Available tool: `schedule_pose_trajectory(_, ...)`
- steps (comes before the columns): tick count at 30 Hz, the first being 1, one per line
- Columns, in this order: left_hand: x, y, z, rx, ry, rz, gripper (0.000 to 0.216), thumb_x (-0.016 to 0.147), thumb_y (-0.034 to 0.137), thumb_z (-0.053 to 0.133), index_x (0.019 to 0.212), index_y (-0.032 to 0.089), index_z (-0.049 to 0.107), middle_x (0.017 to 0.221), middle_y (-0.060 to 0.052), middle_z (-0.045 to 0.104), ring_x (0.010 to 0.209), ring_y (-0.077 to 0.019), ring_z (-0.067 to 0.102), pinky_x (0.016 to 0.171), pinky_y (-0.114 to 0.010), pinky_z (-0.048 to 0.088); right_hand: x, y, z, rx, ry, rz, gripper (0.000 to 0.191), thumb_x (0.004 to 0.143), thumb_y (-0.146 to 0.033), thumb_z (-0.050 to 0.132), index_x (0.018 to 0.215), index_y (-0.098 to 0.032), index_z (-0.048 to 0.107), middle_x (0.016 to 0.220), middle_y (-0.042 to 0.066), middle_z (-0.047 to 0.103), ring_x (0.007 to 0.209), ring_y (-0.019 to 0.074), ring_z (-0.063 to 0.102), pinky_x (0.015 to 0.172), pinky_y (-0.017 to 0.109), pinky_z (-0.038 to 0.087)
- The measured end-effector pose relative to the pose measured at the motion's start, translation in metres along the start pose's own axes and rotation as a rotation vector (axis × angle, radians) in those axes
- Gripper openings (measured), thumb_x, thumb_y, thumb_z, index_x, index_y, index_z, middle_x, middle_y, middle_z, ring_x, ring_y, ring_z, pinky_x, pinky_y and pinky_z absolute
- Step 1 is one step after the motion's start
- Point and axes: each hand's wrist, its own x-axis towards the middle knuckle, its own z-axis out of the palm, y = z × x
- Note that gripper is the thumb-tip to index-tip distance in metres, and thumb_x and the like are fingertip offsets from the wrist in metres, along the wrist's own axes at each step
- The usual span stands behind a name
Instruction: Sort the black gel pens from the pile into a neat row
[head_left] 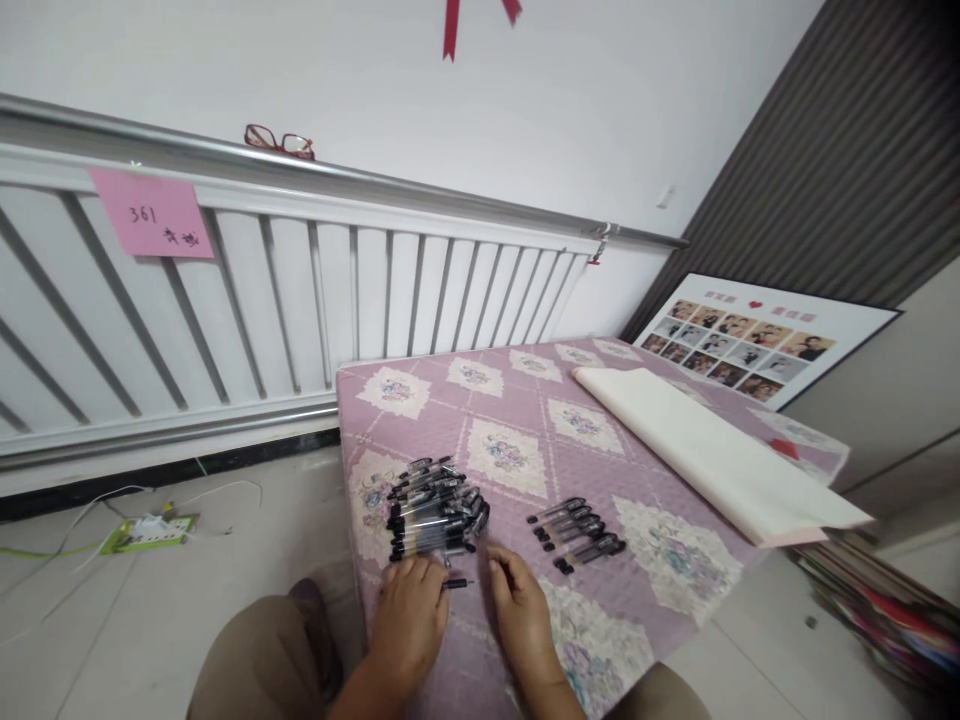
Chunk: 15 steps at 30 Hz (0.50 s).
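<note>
My left hand (411, 612) is closed around a black gel pen (458, 583). The pen's thin bare point juts out to the right from under the fingers. Just to the right, my right hand (523, 608) is curled, with thumb and forefinger drawn together; whatever they hold, if anything, is hidden. Beyond my left hand lies a heap of black gel pens (431, 510) with clear barrels, its near edge close to my fingers. Farther right, a smaller group of similar pens (574, 532) lies side by side, apart from the heap.
Everything rests on a purple floral padded surface (525, 400). A folded cream sheet (675, 440) lies right, before a leaning photo board (727, 345). Behind are a white radiator (435, 290), a pink note (154, 212) and glasses (279, 142). A power strip (154, 533) lies on the left floor.
</note>
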Motion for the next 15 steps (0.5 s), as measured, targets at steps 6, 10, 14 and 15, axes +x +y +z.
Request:
schedule_pose_trajectory(6,0.0001,-0.0006,-0.0021,0.026,-0.015,0.005,0.03,0.088,0.017,0.043,0.108,0.029,0.06,0.103,0.0,0.062,0.099,-0.0199,0.052,0.091,-0.034,0.032,-0.0017,0.0029,0.0033,0.061,0.021,0.094,0.025,0.085,-0.037,0.048,0.096,-0.018,0.06,0.088,0.007,0.069,0.081,0.0202,0.064,0.076,0.029,0.05)
schedule_pose_trajectory(10,0.0016,-0.0014,-0.0024,0.029,-0.028,-0.002,0.031,0.089,0.018,0.044,0.111,0.032,0.06,0.104,0.0,0.062,0.099,-0.0201,0.052,0.088,-0.034,0.033,-0.0012,0.0008,0.0028,0.145,-0.042,0.076,0.029,0.084,-0.037,0.05,0.102,-0.018,0.062,0.098,0.008,0.07,0.091,0.021,0.064,0.084,0.03,0.049)
schedule_pose_trajectory(14,0.0031,-0.0015,-0.0035,0.051,-0.059,-0.003,0.027,0.09,0.022,0.045,0.108,0.032,0.062,0.105,0.0,0.062,0.099,-0.0204,0.052,0.086,-0.034,0.034,-0.0008,-0.0014,0.0007,0.162,-0.003,0.065,0.024,0.083,-0.038,0.052,0.09,-0.018,0.065,0.087,0.006,0.069,0.084,0.0207,0.063,0.079,0.03,0.05)
schedule_pose_trajectory(15,0.0033,-0.0014,-0.0039,0.051,-0.062,-0.001,0.026,0.09,0.022,0.045,0.107,0.031,0.062,0.104,0.0,0.062,0.099,-0.0204,0.052,0.086,-0.034,0.035,-0.0007,-0.0016,0.0002,0.165,0.016,0.059,0.024,0.082,-0.038,0.054,0.088,-0.018,0.065,0.085,0.006,0.069,0.083,0.0207,0.063,0.078,0.03,0.049)
